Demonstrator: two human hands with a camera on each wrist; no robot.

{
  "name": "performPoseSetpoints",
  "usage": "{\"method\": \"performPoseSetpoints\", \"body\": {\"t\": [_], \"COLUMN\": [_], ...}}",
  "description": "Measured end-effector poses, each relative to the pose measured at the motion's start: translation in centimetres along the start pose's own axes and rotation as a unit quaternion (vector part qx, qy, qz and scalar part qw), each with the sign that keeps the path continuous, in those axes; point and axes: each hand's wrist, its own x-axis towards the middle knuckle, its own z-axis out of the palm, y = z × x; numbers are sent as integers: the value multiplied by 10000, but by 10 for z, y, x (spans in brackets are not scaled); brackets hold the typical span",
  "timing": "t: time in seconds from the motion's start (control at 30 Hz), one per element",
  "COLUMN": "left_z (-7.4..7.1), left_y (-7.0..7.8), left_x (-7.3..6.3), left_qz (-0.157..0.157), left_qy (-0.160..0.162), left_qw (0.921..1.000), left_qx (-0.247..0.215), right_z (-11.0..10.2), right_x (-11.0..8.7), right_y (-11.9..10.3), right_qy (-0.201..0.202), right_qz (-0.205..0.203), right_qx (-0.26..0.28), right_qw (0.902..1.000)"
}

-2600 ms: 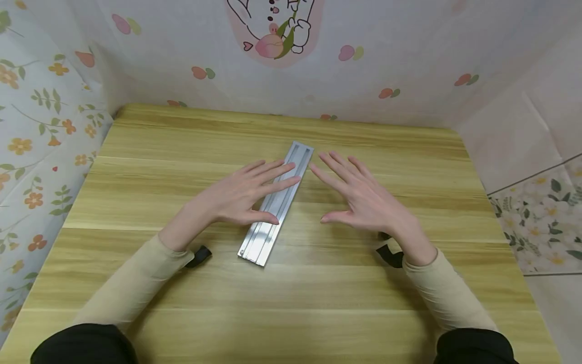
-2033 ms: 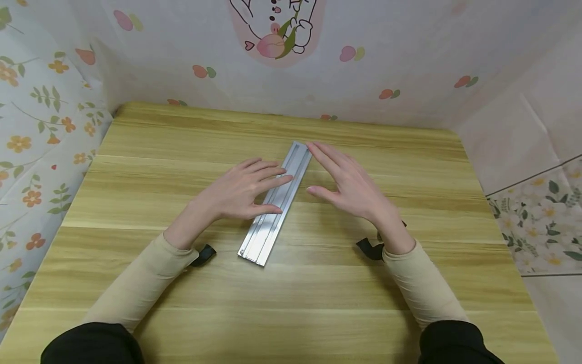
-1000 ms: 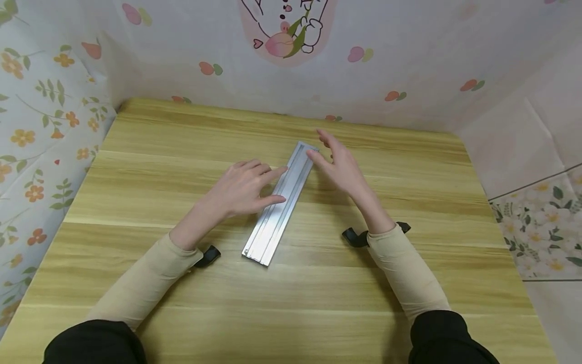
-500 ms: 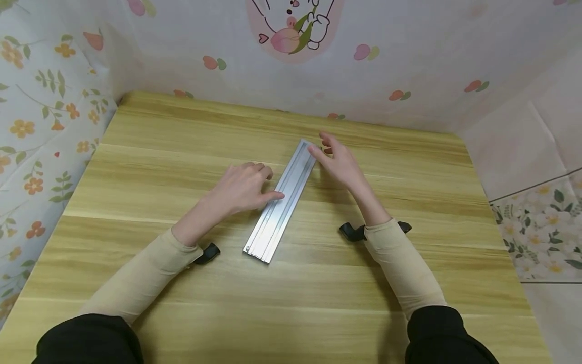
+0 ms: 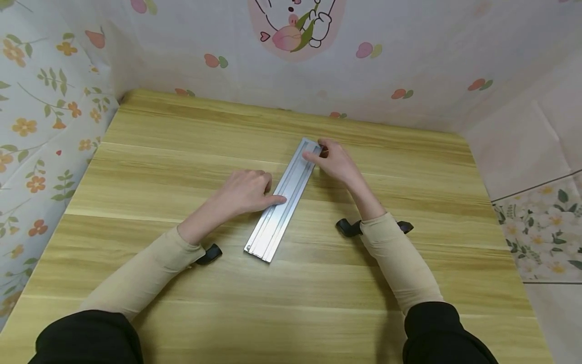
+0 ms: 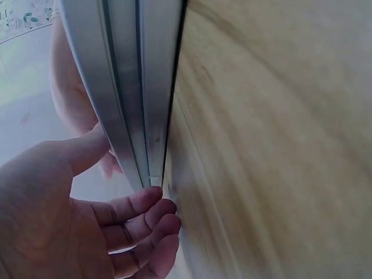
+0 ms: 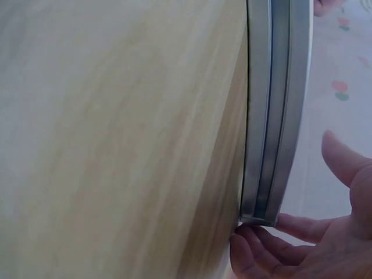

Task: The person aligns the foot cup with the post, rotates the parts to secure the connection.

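A long silvery grooved aluminium profile (image 5: 279, 207) lies slanted on the wooden table, its far end towards the right. My left hand (image 5: 243, 192) is at its left edge, thumb over the upper face. In the left wrist view the curled fingers (image 6: 145, 224) meet the lower edge, and the thumb tip is hidden behind the profile. My right hand (image 5: 336, 161) is at the far end. In the right wrist view its fingers (image 7: 273, 247) bend against the end and lower edge, while the thumb (image 7: 340, 154) stands apart from the metal.
Black wrist mounts (image 5: 209, 254) stick out below both sleeves, close over the wooden tabletop (image 5: 291, 313). A patterned cloth (image 5: 291, 76) hangs behind the table, and floral cloth (image 5: 50, 151) covers the left side. A tiled-pattern sheet lies at the right.
My left hand's fingers, earlier spread over the profile, have curled to its left edge. The right hand has moved left to the far end and bent its fingers. The profile has hardly moved.
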Motion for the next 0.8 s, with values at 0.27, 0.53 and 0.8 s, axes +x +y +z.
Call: {"method": "performPoseSetpoints", "body": {"t": [0.27, 0.53, 0.8], "left_z": [-1, 2, 0], "left_y": [2, 5, 9], "left_x": [3, 5, 6], "left_qz": [35, 183, 131], "left_qy": [-223, -306, -501], "left_qw": [9997, 9994, 9984], "left_qx": [-55, -4, -228], "right_z": [2, 2, 3], "right_x": [5, 10, 12], "right_y": [-3, -3, -3], "right_qy": [-31, -172, -55], "right_qz": [87, 277, 361], "right_qx": [-672, -629, -253], "right_qw": [9977, 9975, 9990]}}
